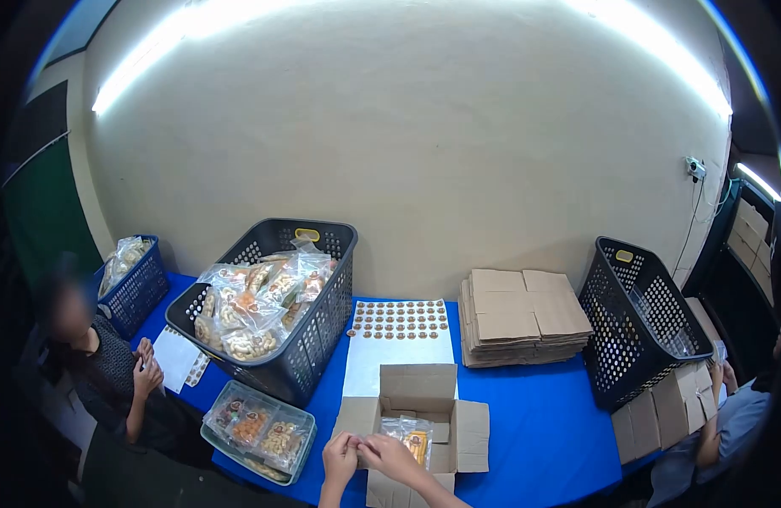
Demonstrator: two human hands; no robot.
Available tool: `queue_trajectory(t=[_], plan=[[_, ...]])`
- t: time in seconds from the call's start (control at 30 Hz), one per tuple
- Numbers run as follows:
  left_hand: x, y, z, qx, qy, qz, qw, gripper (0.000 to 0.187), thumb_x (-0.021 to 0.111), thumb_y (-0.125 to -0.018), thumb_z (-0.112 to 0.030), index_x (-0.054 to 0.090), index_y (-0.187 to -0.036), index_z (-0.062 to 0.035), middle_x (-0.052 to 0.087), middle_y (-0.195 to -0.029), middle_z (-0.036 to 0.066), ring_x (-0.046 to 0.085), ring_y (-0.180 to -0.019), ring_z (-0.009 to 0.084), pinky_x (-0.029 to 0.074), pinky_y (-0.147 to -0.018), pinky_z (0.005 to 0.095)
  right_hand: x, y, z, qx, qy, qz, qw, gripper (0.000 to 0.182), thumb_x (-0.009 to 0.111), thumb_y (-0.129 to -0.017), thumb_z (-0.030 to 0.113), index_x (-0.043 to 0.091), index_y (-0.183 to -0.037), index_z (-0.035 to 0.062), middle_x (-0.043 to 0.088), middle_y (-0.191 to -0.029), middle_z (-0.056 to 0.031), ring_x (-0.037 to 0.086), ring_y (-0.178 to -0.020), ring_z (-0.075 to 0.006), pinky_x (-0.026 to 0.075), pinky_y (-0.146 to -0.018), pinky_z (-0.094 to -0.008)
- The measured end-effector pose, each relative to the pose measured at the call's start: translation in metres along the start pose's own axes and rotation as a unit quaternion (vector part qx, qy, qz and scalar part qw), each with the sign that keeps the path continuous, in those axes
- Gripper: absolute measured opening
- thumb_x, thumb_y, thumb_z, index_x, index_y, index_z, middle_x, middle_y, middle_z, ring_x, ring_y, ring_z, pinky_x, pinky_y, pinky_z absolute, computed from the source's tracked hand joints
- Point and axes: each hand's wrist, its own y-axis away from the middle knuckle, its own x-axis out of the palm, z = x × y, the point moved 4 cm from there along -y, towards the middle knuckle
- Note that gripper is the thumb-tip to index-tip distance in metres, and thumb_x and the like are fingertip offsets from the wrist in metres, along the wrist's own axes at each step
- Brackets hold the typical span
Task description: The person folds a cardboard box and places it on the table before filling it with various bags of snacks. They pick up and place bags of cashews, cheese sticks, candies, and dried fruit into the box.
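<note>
My left hand (340,450) and my right hand (385,453) meet fingertip to fingertip over the left side of an open cardboard box (418,388). Both are closed in a pinch; whatever they hold is too small to make out. Inside the box lie clear plastic packets (417,440), one with yellow-orange sticks of food. The box flaps are folded outward. Behind it, a white sheet of round brown stickers (398,319) lies on the table, its lower part bare of stickers. To the left stands a clear plastic tub (302,457) with packets of snacks.
A large dark basket (344,279) heaped with snack packets stands back left, a smaller blue basket (136,300) beyond it. Flattened cartons (526,313) are stacked at right, beside another dark basket (606,339). One person (94,372) stands left, another (738,415) right.
</note>
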Motion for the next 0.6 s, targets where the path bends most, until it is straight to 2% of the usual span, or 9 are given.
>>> queue_trajectory(t=[0.07,0.17,0.33,0.37,0.4,0.47,0.6], plan=[[-0.005,-0.006,-0.004,-0.024,0.017,0.008,1.0,0.015,0.057,-0.08,-0.013,0.059,-0.071,-0.0009,0.057,-0.064,0.012,0.057,-0.057,0.0243,0.042,-0.051,0.0299,0.005,0.004,0.005,0.016,-0.004,-0.036,0.999,0.02,0.05,-0.084,0.017,0.052,-0.077,-0.0017,0.052,-0.072,-0.0171,0.052,-0.067,-0.033,0.041,-0.06,-0.0391],[-0.007,-0.009,-0.004,-0.01,0.002,-0.033,0.999,0.013,0.06,-0.077,-0.012,0.061,-0.069,-0.0021,0.059,-0.062,0.01,0.057,-0.055,0.0228,0.042,-0.049,0.0298,0.006,0.01,0.01,0.032,-0.028,-0.059,0.997,0.022,0.049,-0.085,0.017,0.046,-0.075,-0.0011,0.048,-0.07,-0.0164,0.05,-0.064,-0.0331,0.039,-0.058,-0.0397],[-0.013,-0.016,-0.014,0.051,-0.062,-0.123,0.989,0.013,0.059,-0.076,-0.012,0.057,-0.067,-0.002,0.054,-0.059,0.009,0.052,-0.052,0.0249,0.037,-0.047,0.0333,0.002,0.016,0.017,0.048,-0.044,-0.041,0.997,0.021,0.049,-0.085,0.017,0.046,-0.075,-0.001,0.048,-0.067,-0.0162,0.05,-0.062,-0.0316,0.039,-0.057,-0.0376],[-0.017,-0.017,-0.015,0.032,-0.032,-0.157,0.987,0.017,0.058,-0.079,-0.015,0.056,-0.067,-0.0014,0.052,-0.057,0.009,0.05,-0.05,0.0251,0.035,-0.047,0.0337,0.005,0.019,0.017,0.037,-0.048,-0.04,0.997,0.021,0.049,-0.085,0.017,0.047,-0.075,-0.001,0.047,-0.066,-0.0158,0.05,-0.06,-0.0306,0.039,-0.056,-0.0368],[-0.019,-0.021,-0.019,0.037,-0.035,-0.156,0.986,0.019,0.057,-0.079,-0.016,0.056,-0.067,-0.0013,0.052,-0.057,0.009,0.05,-0.05,0.0251,0.035,-0.047,0.0336,0.006,0.02,0.019,0.024,-0.053,-0.041,0.997,0.021,0.049,-0.085,0.017,0.047,-0.074,-0.0011,0.047,-0.065,-0.0155,0.049,-0.059,-0.0295,0.039,-0.055,-0.036],[-0.024,-0.026,-0.022,0.05,-0.04,-0.154,0.986,0.022,0.056,-0.081,-0.018,0.056,-0.067,-0.0011,0.052,-0.057,0.01,0.049,-0.05,0.0252,0.035,-0.047,0.0333,0.006,0.023,0.022,0.06,-0.079,-0.048,0.994,0.022,0.05,-0.084,0.017,0.047,-0.073,-0.0014,0.047,-0.062,-0.0141,0.047,-0.055,-0.026,0.038,-0.053,-0.0342],[-0.017,-0.02,-0.021,-0.002,-0.036,-0.129,0.991,0.026,0.055,-0.083,-0.021,0.056,-0.067,-0.001,0.053,-0.058,0.011,0.052,-0.053,0.0269,0.038,-0.049,0.0348,0.011,0.03,0.006,0.079,-0.109,-0.047,0.99,0.023,0.051,-0.083,0.017,0.047,-0.072,-0.0017,0.046,-0.058,-0.0115,0.045,-0.051,-0.019,0.037,-0.05,-0.0311]])
